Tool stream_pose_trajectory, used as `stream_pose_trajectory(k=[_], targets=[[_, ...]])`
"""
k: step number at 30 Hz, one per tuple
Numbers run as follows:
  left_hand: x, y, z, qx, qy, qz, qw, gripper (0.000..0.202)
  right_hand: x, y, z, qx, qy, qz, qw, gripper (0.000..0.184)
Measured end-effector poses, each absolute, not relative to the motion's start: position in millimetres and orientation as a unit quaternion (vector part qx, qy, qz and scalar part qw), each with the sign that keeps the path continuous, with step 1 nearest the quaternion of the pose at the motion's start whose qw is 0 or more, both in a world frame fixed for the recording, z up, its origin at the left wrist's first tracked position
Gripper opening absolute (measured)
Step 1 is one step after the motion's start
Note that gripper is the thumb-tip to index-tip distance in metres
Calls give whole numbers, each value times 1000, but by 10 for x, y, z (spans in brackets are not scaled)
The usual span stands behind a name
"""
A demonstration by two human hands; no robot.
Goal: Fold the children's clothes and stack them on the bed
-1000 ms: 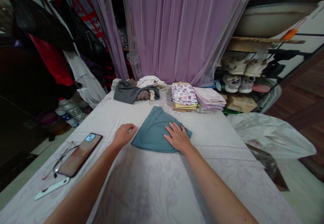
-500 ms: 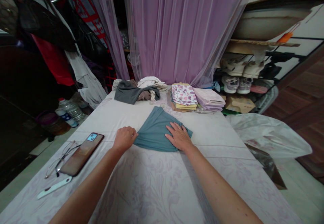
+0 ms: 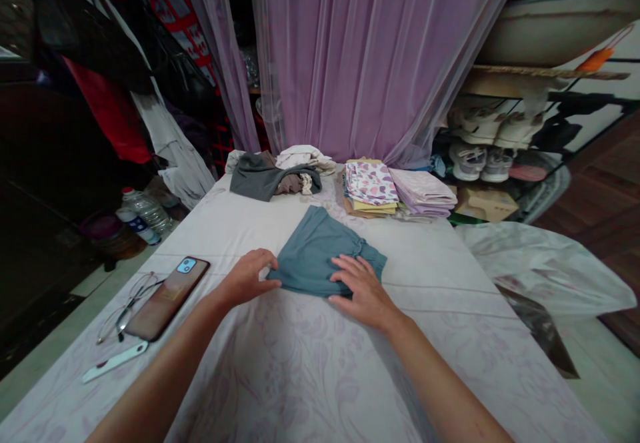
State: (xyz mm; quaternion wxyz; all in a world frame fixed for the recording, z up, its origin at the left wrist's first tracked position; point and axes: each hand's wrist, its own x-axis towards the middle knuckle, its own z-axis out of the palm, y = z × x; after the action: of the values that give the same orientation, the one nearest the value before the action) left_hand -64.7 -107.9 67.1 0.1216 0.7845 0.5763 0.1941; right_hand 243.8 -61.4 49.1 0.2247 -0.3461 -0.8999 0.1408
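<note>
Teal shorts (image 3: 320, 249) lie folded in half on the white patterned cloth (image 3: 300, 376), their gathered waistband with a small tie toward the right. At their lower left corner is my left hand (image 3: 250, 276), thumb and fingers apart around the fabric's edge. My right hand (image 3: 363, 289) rests on the lower right part near the waistband, fingers spread, covering some of the cloth beneath it.
Behind the shorts lie a loose heap of clothes (image 3: 255, 177) and folded stacks, one patterned (image 3: 371, 184), one pink (image 3: 423, 189). A phone (image 3: 167, 299), glasses (image 3: 131, 303) and a pale flat handle-like object (image 3: 115, 361) lie at left.
My left hand has opened from a closed grip on the shorts' left corner. My right hand has slid down toward the lower edge, uncovering the waistband tie. The view has shifted slightly.
</note>
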Motion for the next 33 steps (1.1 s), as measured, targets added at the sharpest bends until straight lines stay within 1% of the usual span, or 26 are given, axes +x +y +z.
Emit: stream_pose_trajectory(k=[3, 5, 7, 9, 12, 15, 17, 20, 23, 25, 27, 29, 31, 33], targets=[[-603, -1123, 680, 803, 567, 156, 92, 14, 2445, -644, 369, -366, -886, 135, 251, 12], [-577, -1112, 689, 799, 580, 139, 74, 9, 2438, -624, 319, -388, -869, 135, 277, 16], [-574, -1089, 713, 797, 585, 134, 62, 12, 2426, -614, 309, -398, -857, 141, 295, 20], [-596, -1076, 747, 798, 584, 139, 54, 16, 2415, -635, 327, -402, -856, 145, 292, 23], [-641, -1093, 761, 796, 588, 133, 42, 18, 2401, -714, 350, -402, -868, 141, 254, 24], [-662, -1143, 690, 797, 593, 107, 49, 18, 2389, -796, 338, -401, -880, 133, 219, 23], [-667, -1179, 629, 794, 596, 104, 53, 19, 2388, -828, 326, -402, -881, 131, 212, 23], [-665, -1205, 613, 791, 599, 113, 50, 20, 2403, -803, 343, -401, -878, 127, 229, 24], [-603, -1140, 710, 789, 597, 139, 40, 20, 2424, -643, 428, -407, -866, 117, 266, 29], [-492, -1022, 785, 794, 586, 159, 45, 25, 2423, -471, 506, -426, -857, 107, 269, 33], [-321, -862, 816, 803, 569, 168, 56, 33, 2405, -292, 570, -455, -854, 92, 236, 36], [-124, -703, 776, 807, 564, 163, 59, 41, 2385, -154, 593, -483, -855, 76, 172, 42], [50, -585, 674, 805, 574, 138, 58, 49, 2377, -82, 567, -503, -855, 72, 101, 48], [154, -524, 550, 801, 586, 103, 61, 55, 2392, -65, 505, -512, -853, 76, 64, 51]])
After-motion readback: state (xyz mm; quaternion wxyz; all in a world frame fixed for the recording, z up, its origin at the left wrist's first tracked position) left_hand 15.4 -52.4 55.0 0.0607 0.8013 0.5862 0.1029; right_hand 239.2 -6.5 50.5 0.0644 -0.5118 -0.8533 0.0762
